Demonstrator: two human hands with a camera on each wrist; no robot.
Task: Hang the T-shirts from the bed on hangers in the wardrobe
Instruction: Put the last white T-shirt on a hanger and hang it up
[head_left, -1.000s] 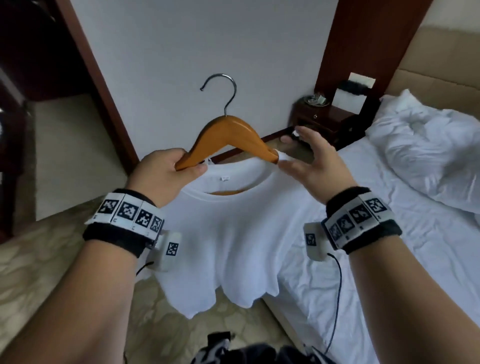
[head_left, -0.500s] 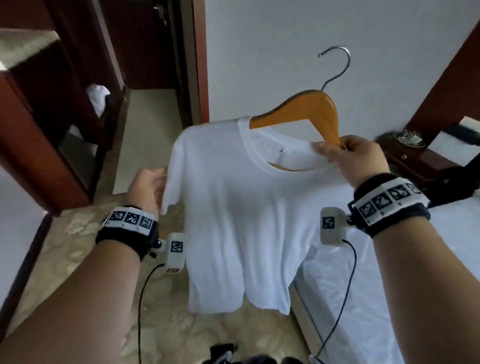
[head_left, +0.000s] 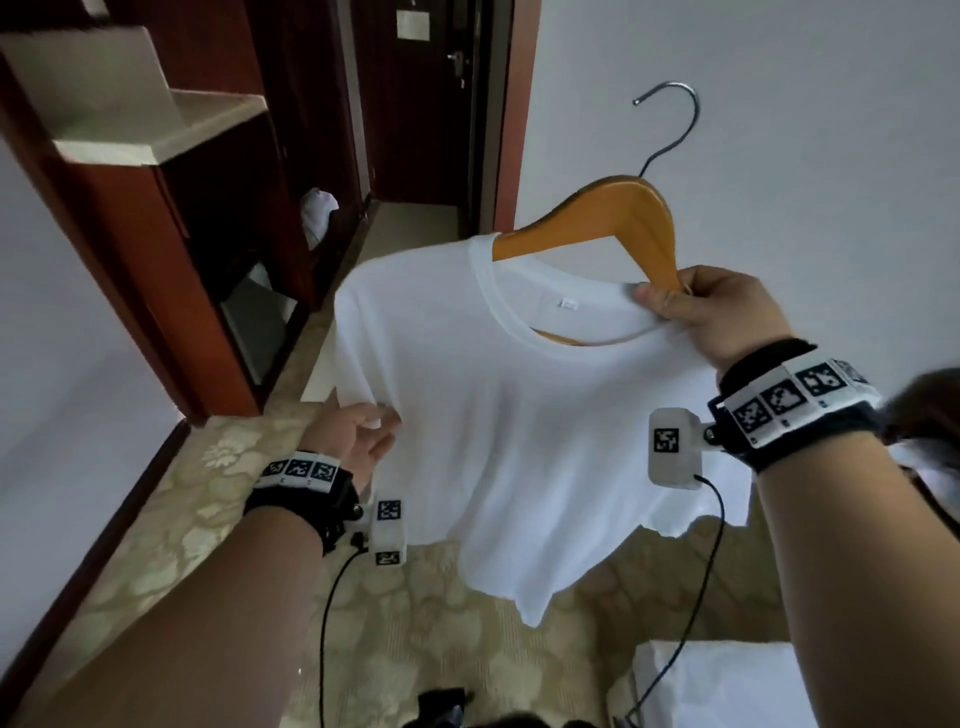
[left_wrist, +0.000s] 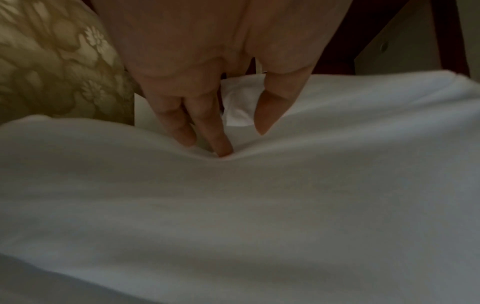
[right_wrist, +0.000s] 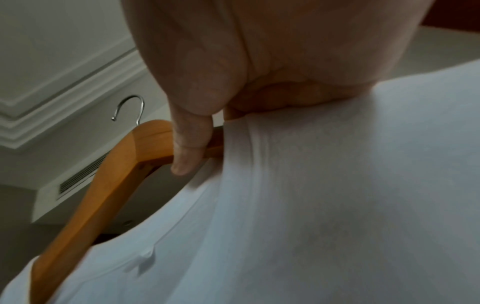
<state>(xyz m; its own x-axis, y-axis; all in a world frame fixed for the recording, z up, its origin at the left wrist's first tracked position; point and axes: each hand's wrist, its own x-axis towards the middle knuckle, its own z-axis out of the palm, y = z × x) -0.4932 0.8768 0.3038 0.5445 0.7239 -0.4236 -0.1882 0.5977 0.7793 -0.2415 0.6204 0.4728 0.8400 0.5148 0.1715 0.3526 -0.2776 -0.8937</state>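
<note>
Since half a second ago the left hand has moved in under the sleeve of the white T-shirt, straight fingers pressing the cloth. The raised right hand pinches collar and wooden hanger together, the shirt draping below that grip.

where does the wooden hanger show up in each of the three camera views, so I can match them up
Head: wooden hanger upper right of centre, its right arm gripped by the right hand, its left arm inside the white T-shirt.
Left wrist: not in view; only the left hand on the shirt cloth.
Right wrist: left of centre, running down into the neckline.
Shared landmark: the metal hook, also in the right wrist view.
</note>
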